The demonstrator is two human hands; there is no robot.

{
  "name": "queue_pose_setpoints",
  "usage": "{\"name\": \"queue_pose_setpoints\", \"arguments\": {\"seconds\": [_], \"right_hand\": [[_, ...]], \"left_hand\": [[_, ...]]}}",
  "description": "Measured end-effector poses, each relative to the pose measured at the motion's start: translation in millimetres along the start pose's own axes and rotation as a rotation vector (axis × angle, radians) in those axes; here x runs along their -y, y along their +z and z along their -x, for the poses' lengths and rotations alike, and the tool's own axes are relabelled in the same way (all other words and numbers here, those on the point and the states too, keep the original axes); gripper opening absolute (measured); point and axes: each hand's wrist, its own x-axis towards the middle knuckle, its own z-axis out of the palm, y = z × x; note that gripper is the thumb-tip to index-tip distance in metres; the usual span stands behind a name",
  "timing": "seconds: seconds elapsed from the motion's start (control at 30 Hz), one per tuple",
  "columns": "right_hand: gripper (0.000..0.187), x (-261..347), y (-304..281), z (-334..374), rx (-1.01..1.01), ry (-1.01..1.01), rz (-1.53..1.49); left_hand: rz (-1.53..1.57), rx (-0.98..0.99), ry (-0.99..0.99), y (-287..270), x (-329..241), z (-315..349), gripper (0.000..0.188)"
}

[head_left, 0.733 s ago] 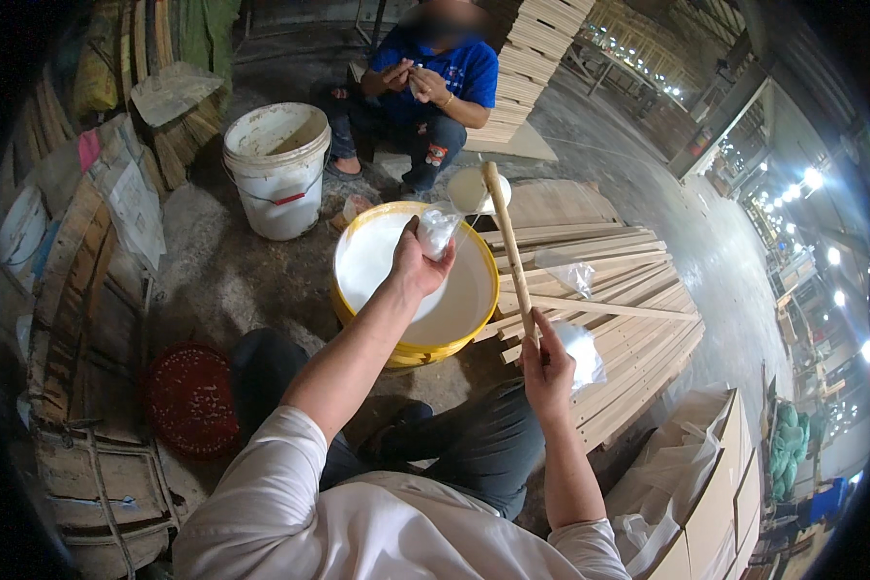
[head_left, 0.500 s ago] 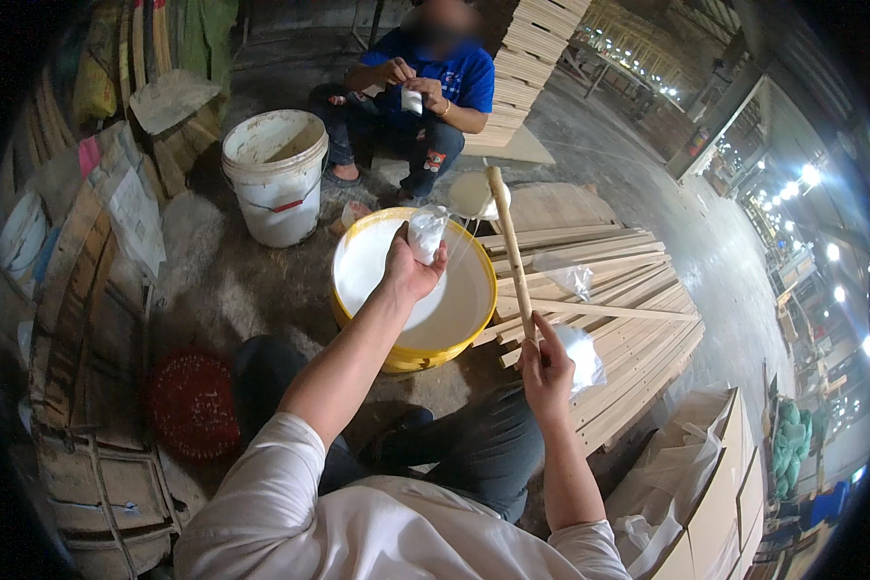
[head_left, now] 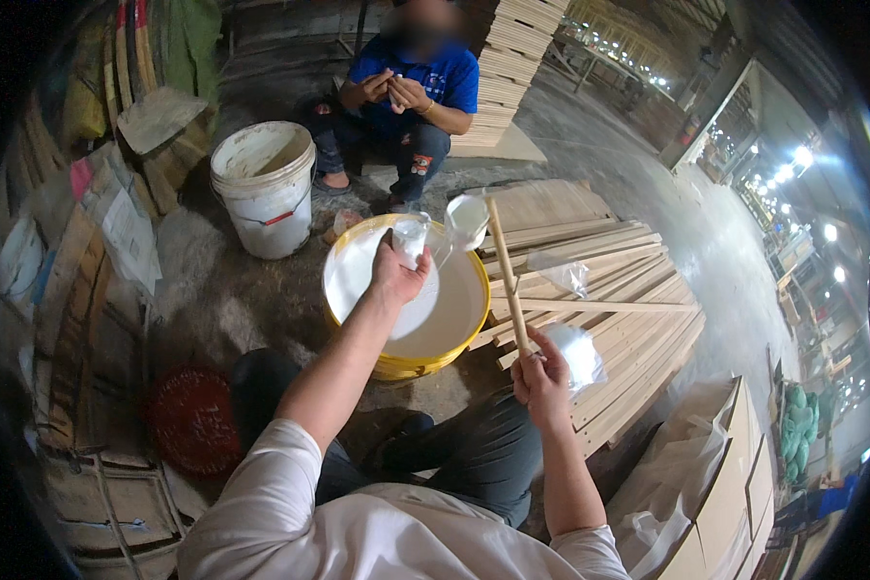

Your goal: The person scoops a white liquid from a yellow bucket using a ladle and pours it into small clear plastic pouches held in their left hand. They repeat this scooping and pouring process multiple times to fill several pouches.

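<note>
The left hand [head_left: 401,275] is curled round a small clear bag [head_left: 411,235] with white stuff in it, its grip narrowed to the bag's width. Hand and bag are over the far part of the tub [head_left: 416,368], which is yellow-rimmed, holds something white and sits on the floor in front of the person.

The right hand [head_left: 541,372] is closed round the near end of a wooden stick [head_left: 507,271], which slants up and away. A pale cup [head_left: 466,220] is at the stick's far end, just right of the bag and by the tub's far right rim. Thin clear plastic trails from the bag towards the cup; whether they touch I cannot tell.

Right of the tub, slats [head_left: 638,338] lie in a fanned pile, with a crumpled clear wrapper [head_left: 578,278] and a shiny packet [head_left: 580,360] on top, the packet just beside the right hand. Beyond the tub, a co-worker [head_left: 420,77] in a blue shirt sits with both hands together round something small. A white bucket [head_left: 261,208] stands left of the co-worker, and a round red item [head_left: 195,420] is by the person's left knee.
</note>
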Motion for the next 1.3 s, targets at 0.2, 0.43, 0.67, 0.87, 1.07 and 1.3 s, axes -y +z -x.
{"name": "queue_pose_setpoints", "arguments": {"seconds": [0.2,0.43,0.67,0.87,1.07,1.3], "right_hand": [[0.037,-44,-5,15,0.070,0.126,0.065],[0.039,-74,-20,47,0.079,0.272,0.014],[0.027,-54,-83,54,0.070,-0.138,0.989],[0.026,-55,-96,62,0.017,-0.155,1.035],[0.032,-56,-112,55,0.190,-0.144,0.978],[0.032,-71,-177,-7,-0.194,0.207,0.844]], "left_hand": [[0.042,0.181,-0.080,13,-48,7,0.031],[-0.083,0.223,-0.116,38,-91,19,0.027],[-0.127,0.220,-0.080,54,-97,16,0.030],[-0.048,0.244,-0.106,57,-94,-2,0.022],[0.044,0.291,-0.192,35,-126,-38,0.028],[-0.028,0.254,-0.058,32,-141,-69,0.027]]}}
